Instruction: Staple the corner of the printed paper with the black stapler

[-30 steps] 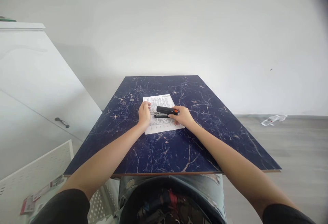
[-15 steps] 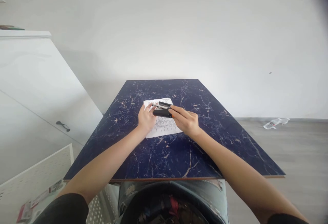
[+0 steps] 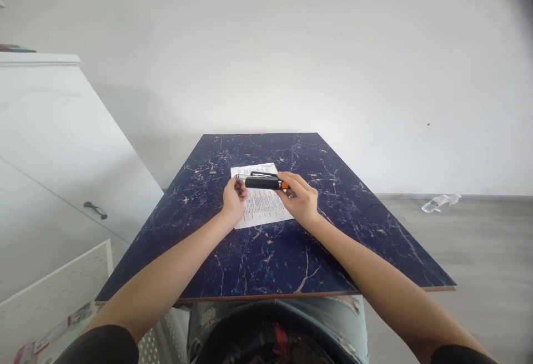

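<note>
A black stapler (image 3: 263,183) with an orange part at its rear is held above a printed sheet of paper (image 3: 266,208). My right hand (image 3: 302,197) is closed around its rear end. At the front, the fingers of my left hand (image 3: 235,196) are curled in at the silver metal tip; whether a staple is between them is too small to make out. The stapler's top arm stands slightly apart from its body. The paper lies flat on the dark blue marbled table (image 3: 270,264), partly covered by both hands and the stapler.
A small greyish strip (image 3: 212,172) rests on the table left of the paper. To the left stands a white cabinet (image 3: 50,131) with a dark handle (image 3: 95,210). A clear plastic package (image 3: 439,203) lies on the floor at right, by the wall.
The stapler has turned in my right hand, showing more of its orange part, and its arms look closer together. My left fingers have curled in at its front end.
</note>
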Motion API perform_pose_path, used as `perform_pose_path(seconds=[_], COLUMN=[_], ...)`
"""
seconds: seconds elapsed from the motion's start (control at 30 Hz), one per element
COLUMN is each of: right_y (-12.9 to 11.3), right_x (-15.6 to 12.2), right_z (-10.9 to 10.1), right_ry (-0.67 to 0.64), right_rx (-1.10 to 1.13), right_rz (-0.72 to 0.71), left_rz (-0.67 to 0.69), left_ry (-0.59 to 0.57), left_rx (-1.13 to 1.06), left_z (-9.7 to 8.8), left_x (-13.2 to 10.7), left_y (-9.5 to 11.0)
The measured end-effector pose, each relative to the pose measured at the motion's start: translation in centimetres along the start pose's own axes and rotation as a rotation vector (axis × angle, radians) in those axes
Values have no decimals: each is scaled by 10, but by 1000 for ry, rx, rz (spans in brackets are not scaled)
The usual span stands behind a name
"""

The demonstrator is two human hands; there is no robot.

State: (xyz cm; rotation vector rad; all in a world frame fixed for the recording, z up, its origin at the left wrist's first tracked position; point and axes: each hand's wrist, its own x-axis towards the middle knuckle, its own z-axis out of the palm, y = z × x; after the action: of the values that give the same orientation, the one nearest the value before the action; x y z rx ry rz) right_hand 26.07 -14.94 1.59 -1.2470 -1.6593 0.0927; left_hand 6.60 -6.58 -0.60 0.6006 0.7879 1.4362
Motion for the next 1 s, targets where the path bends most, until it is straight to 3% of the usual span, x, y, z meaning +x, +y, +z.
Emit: perform_pose_path(seconds=[0.13, 0.3, 0.43, 0.53, 0.77, 0.87, 1.0], right_y=[6, 15, 15, 14, 14, 13, 13], right_x=[5, 7, 7, 7, 6, 6, 8], right_z=[11, 18, 20, 21, 25, 25, 23], right_ry=[137, 34, -87, -169, -305, -334, -375], right_rx=[124, 262, 298, 304, 369, 360, 308], right_rz=[126, 387, 416, 423, 484, 479, 481], left_rz=[287, 592, 687, 732, 1089, 1104, 1084], left_ry=[-75, -176, -420, -527, -647, -663, -590], left_rx=[221, 383, 467, 528, 745, 777, 776], left_z=[2, 9, 10, 8, 7, 7, 8], left_x=[-15, -37, -47, -51, -57, -57, -55], left_y=[7, 11, 7, 4, 4, 2, -1])
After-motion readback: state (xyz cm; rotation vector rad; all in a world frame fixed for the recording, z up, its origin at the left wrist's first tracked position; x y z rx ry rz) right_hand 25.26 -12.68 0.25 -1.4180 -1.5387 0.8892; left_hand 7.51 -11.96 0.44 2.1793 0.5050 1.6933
